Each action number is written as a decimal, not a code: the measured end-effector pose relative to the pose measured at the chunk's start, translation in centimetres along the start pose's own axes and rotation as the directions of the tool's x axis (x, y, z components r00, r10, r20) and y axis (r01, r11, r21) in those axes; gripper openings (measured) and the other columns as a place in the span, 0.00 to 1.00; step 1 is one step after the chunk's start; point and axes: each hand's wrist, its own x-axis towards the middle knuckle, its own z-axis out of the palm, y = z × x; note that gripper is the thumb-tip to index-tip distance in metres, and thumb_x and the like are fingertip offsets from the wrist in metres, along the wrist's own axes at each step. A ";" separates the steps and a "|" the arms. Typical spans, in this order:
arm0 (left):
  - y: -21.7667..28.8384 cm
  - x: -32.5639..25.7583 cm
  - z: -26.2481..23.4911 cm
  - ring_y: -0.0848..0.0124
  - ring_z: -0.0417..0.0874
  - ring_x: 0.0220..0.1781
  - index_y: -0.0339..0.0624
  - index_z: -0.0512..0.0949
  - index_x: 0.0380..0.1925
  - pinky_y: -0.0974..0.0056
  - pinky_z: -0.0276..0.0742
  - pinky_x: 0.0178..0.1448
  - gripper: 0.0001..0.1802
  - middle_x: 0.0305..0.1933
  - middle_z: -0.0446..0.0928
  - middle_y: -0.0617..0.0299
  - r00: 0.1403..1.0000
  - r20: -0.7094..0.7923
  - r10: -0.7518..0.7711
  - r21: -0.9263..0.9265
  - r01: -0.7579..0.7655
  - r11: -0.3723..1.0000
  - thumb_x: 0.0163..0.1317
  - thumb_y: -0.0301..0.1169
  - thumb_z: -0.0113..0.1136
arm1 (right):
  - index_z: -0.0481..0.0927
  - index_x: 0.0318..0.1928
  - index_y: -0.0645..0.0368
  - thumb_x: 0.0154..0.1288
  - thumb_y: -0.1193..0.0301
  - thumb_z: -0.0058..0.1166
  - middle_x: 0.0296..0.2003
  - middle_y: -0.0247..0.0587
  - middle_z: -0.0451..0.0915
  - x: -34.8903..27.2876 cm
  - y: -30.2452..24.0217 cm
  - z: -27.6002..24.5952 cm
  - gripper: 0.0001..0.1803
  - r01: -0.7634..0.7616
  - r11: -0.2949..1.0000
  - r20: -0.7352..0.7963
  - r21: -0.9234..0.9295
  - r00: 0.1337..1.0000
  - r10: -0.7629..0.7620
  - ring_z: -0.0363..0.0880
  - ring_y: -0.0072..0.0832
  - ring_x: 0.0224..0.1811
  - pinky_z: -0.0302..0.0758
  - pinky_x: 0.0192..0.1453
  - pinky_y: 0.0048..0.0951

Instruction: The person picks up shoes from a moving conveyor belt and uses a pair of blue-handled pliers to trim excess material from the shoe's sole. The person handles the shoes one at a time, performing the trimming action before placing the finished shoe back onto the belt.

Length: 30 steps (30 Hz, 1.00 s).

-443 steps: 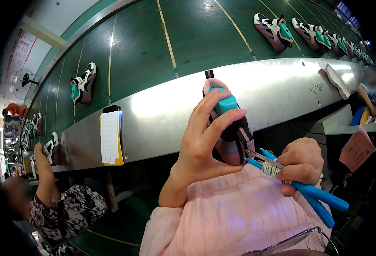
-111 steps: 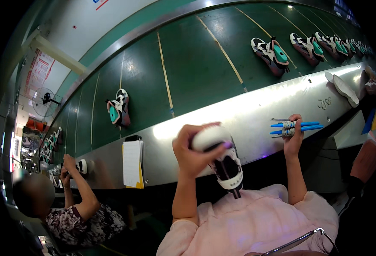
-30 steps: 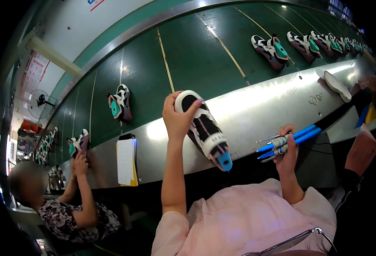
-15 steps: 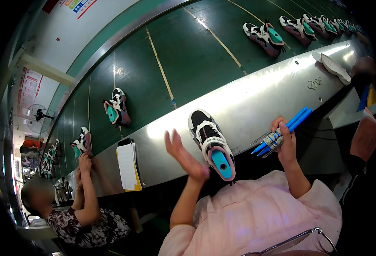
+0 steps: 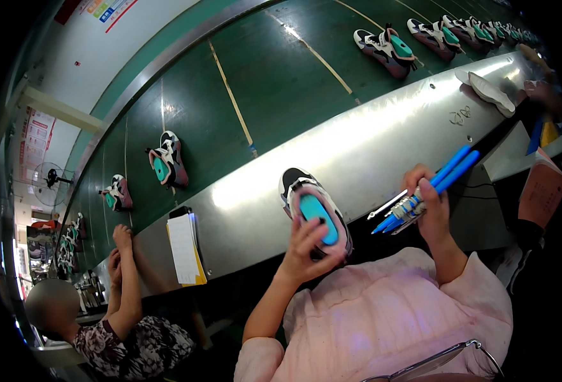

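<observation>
A black, white and pink sneaker with a turquoise insole stands at the near edge of the metal ledge, its heel end toward me. My left hand, slightly blurred, grips that heel, fingers at the collar opening. The shoe is tilted so its opening faces up toward me. On the right, my right hand is closed around a bundle of blue pens. Pale bands or cord wrap the bundle's middle. A thin metallic pointed tool sticks out of it beside the pen tips.
Sneakers, including one sneaker, stand on the green conveyor belt beyond the metal ledge. A clipboard with paper lies to the left. Loose loops and a white shoe-shaped piece lie right. A co-worker sits at left.
My left hand came from beside the sneaker onto its heel, and the shoe has tipped its opening toward me. The co-worker's hands have left a sneaker on the belt.
</observation>
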 end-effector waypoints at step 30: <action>2.7 5.9 -6.1 0.55 0.67 0.57 0.43 0.65 0.49 0.57 0.70 0.54 0.46 0.55 0.61 0.45 0.850 -0.138 -0.509 -0.299 0.454 0.839 0.24 0.35 0.78 | 0.72 0.31 0.58 0.62 0.60 0.50 0.21 0.40 0.74 -1.6 -5.6 6.2 0.14 0.336 0.942 0.419 -0.017 0.857 -0.298 0.70 0.26 0.20 0.65 0.21 0.24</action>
